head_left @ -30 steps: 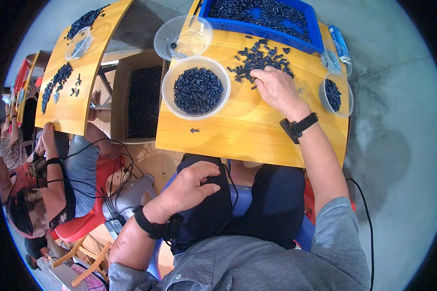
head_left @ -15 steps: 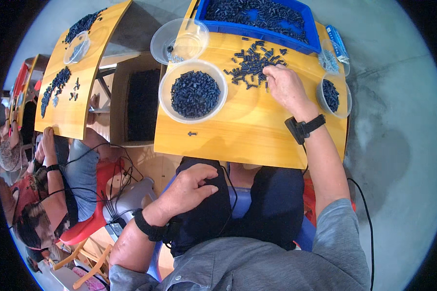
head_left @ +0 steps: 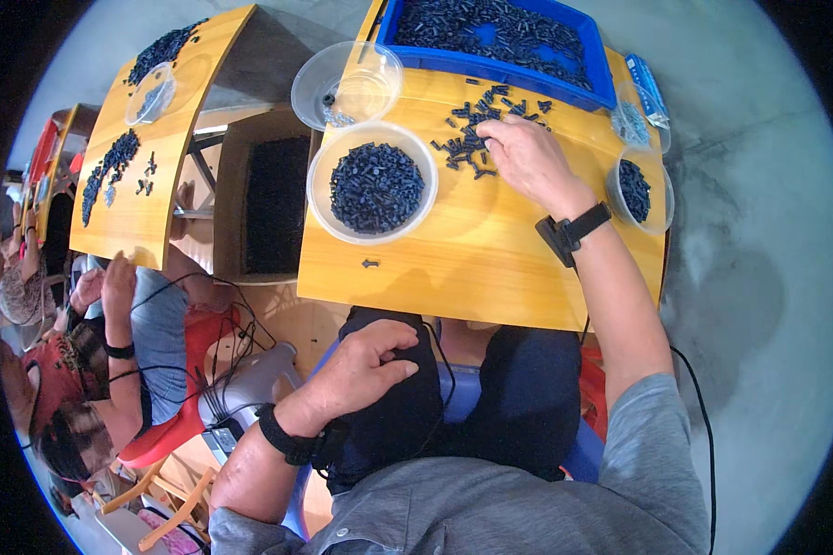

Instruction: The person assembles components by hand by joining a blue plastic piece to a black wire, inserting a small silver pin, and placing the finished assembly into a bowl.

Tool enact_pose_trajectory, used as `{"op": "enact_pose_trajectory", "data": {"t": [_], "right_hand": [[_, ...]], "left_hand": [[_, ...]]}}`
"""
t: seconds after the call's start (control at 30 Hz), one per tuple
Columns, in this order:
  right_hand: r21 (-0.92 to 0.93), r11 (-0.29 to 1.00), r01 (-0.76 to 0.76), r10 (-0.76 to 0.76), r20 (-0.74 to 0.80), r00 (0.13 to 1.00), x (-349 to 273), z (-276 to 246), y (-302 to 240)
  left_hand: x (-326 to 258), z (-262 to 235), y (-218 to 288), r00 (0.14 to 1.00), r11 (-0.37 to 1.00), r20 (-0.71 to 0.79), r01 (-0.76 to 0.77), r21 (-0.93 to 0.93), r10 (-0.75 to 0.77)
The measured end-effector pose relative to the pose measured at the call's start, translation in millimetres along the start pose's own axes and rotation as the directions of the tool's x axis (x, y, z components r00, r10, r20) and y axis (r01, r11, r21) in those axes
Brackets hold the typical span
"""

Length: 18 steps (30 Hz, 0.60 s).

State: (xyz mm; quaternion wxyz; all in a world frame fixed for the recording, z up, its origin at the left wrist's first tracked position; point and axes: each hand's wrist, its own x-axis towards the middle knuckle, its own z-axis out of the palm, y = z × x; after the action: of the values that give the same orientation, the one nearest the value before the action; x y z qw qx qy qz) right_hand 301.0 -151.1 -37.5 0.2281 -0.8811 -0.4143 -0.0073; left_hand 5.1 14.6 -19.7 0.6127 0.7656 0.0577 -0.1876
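My right hand (head_left: 526,159) is over the loose pile of small black plastic parts (head_left: 467,139) on the yellow table (head_left: 435,268). Its thumb and fingertips are pinched together among the parts; whatever lies between them is too small to make out. My left hand (head_left: 372,368) hovers at my dark-trousered thigh, half curled, thumb apart from the fingers, with nothing visible in it. Left of the pile stands a clear round tub (head_left: 319,217) full of black parts. One single black part (head_left: 370,264) lies near the table's front edge.
A blue tray (head_left: 504,76) of black parts sits at the back. Behind the full tub is a clear bowl (head_left: 350,83) with a few small pieces. Small clear cups (head_left: 659,199) stand along the right edge. At left, another person sits by a second table (head_left: 143,217).
My right hand has shifted left, its fingertips deeper into the pile. My left hand has hardly moved. The neighbouring person's hands have come together near their table's edge.
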Motion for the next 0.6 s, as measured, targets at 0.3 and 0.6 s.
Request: {"op": "enact_pose_trajectory", "data": {"t": [0.3,0.6], "right_hand": [[-0.016,1.000,0.023,-0.022,0.058,0.998,13,10,4],[-0.012,0.998,0.066,-0.065,0.041,0.997,14,10,4]], "left_hand": [[1,-1,0,1.000,0.999,0.006,0.021,-0.042,-0.021],[2,-2,1,0.999,0.998,0.020,0.046,-0.043,-0.045]]}}
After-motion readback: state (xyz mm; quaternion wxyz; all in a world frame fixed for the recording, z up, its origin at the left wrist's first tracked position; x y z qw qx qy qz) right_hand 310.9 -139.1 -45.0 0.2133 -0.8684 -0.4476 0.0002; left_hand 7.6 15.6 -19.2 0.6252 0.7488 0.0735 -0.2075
